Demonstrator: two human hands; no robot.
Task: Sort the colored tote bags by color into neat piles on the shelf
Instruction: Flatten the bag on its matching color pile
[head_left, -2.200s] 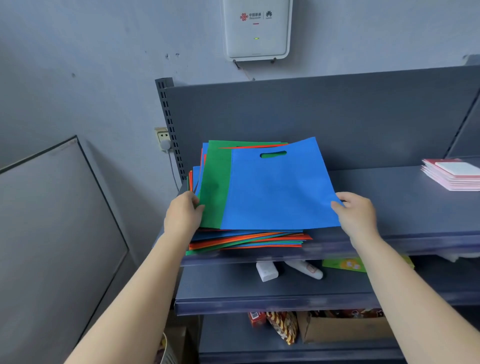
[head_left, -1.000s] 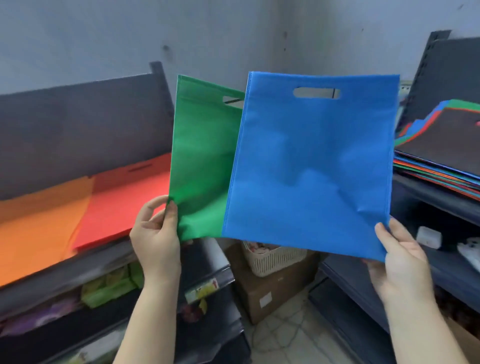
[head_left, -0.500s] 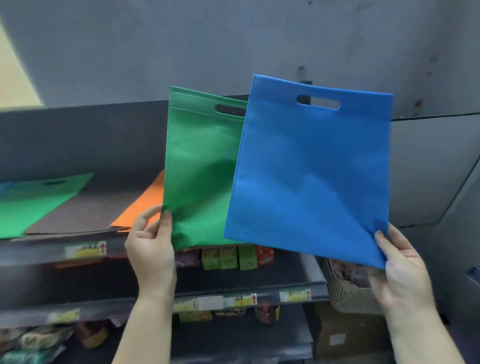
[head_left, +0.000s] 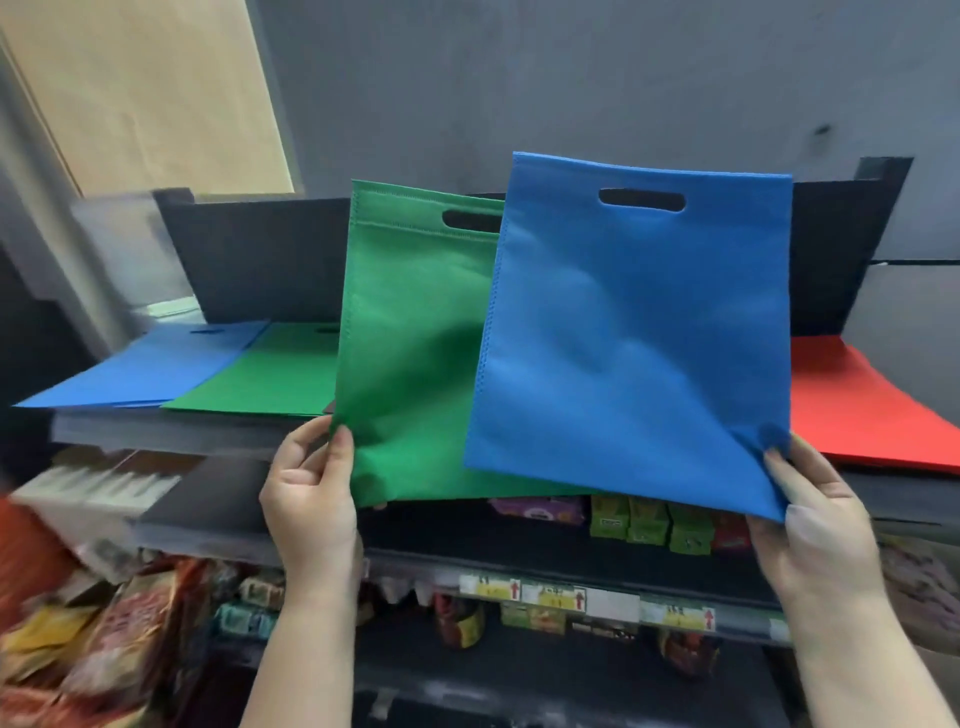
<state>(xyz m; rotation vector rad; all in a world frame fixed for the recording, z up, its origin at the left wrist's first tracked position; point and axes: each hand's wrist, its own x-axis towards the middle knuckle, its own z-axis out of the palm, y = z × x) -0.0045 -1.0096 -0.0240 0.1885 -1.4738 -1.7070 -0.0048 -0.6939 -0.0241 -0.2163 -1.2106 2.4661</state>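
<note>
From the head camera, the left hand (head_left: 311, 488) at lower centre pinches the bottom left corner of a green bag (head_left: 410, 353), thumb on the front and fingers behind, and holds it upright with the handle slot at the top. The right hand (head_left: 815, 525) at lower right pinches the bottom right corner of a blue bag (head_left: 634, 338), the thumb tip pressed on the front face; this bag also stands upright, tilted a little, and its left edge overlaps the right part of the green one. Behind both, across the middle of the frame, runs a dark shelf (head_left: 171, 431) with piles lying flat: a blue pile (head_left: 145, 364) at far left, a green pile (head_left: 275, 369) just beside it with edges touching, and a red pile (head_left: 857, 400) at far right, well apart from those two. The held bags hide the stretch of shelf between. Below, lower shelves hold small boxes (head_left: 649, 525) in green and purple, yellow price tags (head_left: 550, 597) along an edge, and blurred snack packets (head_left: 119, 639) at lower left.
</note>
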